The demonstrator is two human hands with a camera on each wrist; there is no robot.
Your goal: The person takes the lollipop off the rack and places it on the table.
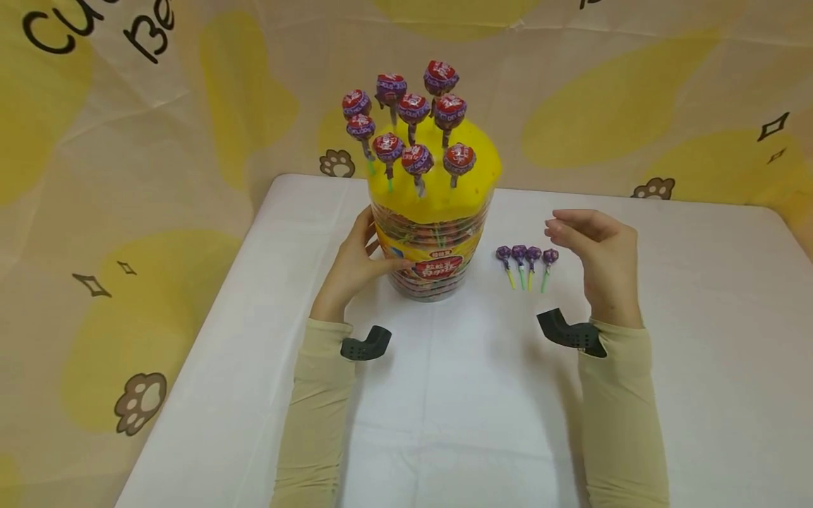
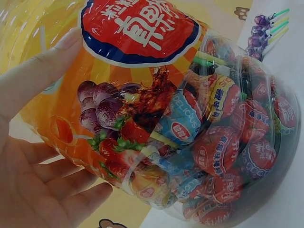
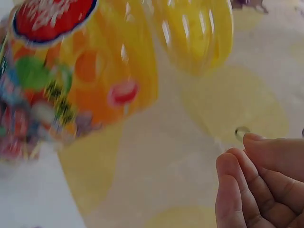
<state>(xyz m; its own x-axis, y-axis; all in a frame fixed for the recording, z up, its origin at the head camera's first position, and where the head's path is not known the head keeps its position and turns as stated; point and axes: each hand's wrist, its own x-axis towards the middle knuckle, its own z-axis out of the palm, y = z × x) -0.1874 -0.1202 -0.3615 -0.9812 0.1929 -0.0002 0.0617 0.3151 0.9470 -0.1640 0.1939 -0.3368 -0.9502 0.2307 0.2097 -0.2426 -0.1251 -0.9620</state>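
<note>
A clear ribbed lollipop tub (image 1: 438, 243) with a yellow lid (image 1: 473, 152) stands upright on the table. Several wrapped lollipops (image 1: 413, 109) poke up from the lid on their sticks, and more wrapped candy (image 2: 216, 142) fills the tub. My left hand (image 1: 358, 264) holds the tub's left side, thumb across the front label (image 2: 137, 28) and fingers around the side. To the right of the tub, my right hand (image 1: 603, 250) hovers with nothing in it, thumb near the bent fingertips (image 3: 229, 164). Several purple lollipops (image 1: 532, 257) lie in a row between tub and right hand.
A white cloth (image 1: 444, 416) covers the table, whose back edge runs behind the tub. Yellow-patterned fabric (image 1: 571, 92) hangs behind and along the left side. Dark camera mounts (image 1: 571, 335) sit on both wrists.
</note>
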